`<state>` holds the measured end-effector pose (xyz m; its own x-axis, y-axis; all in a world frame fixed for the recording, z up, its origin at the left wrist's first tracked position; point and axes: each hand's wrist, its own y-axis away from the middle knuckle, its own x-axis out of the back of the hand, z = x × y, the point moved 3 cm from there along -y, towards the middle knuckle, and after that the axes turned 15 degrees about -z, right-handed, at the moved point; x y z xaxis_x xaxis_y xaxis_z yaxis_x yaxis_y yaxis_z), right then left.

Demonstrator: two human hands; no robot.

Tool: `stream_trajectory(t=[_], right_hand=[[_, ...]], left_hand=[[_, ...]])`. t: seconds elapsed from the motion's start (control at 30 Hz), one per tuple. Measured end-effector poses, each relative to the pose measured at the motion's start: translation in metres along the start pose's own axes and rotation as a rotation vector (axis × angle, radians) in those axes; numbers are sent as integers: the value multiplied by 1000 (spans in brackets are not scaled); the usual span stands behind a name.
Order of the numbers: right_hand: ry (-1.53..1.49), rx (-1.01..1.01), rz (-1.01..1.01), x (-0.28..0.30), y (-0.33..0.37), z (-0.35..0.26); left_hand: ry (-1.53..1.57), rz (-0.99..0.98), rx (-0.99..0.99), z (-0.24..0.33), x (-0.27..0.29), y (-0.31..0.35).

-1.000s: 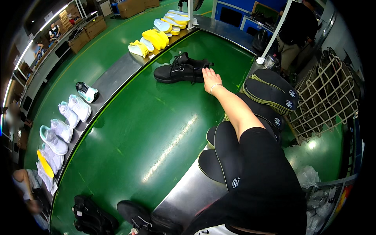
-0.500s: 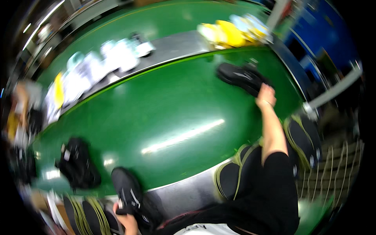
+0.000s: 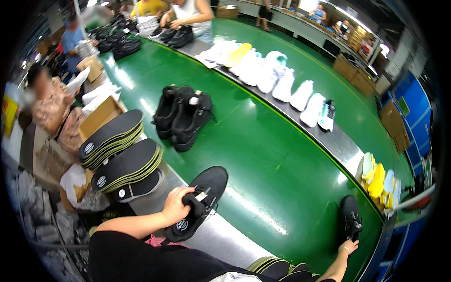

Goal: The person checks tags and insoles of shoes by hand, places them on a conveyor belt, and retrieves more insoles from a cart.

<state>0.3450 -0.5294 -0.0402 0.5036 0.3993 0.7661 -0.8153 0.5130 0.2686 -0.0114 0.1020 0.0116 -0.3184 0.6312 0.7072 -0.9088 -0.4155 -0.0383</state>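
Observation:
My left hand (image 3: pixel 177 205) grips the raised tongue of a black lace-up sneaker (image 3: pixel 213 183), its toe pointing away from me over the green belt. An insole with a pale round mark shows in its heel. Out to the right, my right hand (image 3: pixel 349 246) closes round the heel end of another black sneaker (image 3: pixel 348 211), whose toe also points away. A pair of black sneakers (image 3: pixel 188 120) stands side by side on the belt (image 3: pixel 263 164), beyond my left hand.
Stacked black insoles with yellow-green edges (image 3: pixel 127 164) lie left of my arm; more insoles (image 3: pixel 275 268) lie at the lower edge. White shoes (image 3: pixel 275 77) and yellow pieces (image 3: pixel 377 181) line the far metal ledge. Co-workers (image 3: pixel 58 105) are at the left and far side.
The view has swung left, bringing co-workers and the left insole stacks into sight. Both hands still hold their sneakers, the left at the tongue, the right at the heel.

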Motion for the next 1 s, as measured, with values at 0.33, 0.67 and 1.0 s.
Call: stream_trajectory(t=[0.33,0.67,1.0], right_hand=[[-540,952,-27,84,158,-104],[-54,1277,-245,107,444,-153],[-165,1260,-358,40,530,-138]], left_hand=[[47,-14,-27,-5,2,1],[-120,-199,-151,24,38,-10],[156,-656,-519,118,-56,47]])
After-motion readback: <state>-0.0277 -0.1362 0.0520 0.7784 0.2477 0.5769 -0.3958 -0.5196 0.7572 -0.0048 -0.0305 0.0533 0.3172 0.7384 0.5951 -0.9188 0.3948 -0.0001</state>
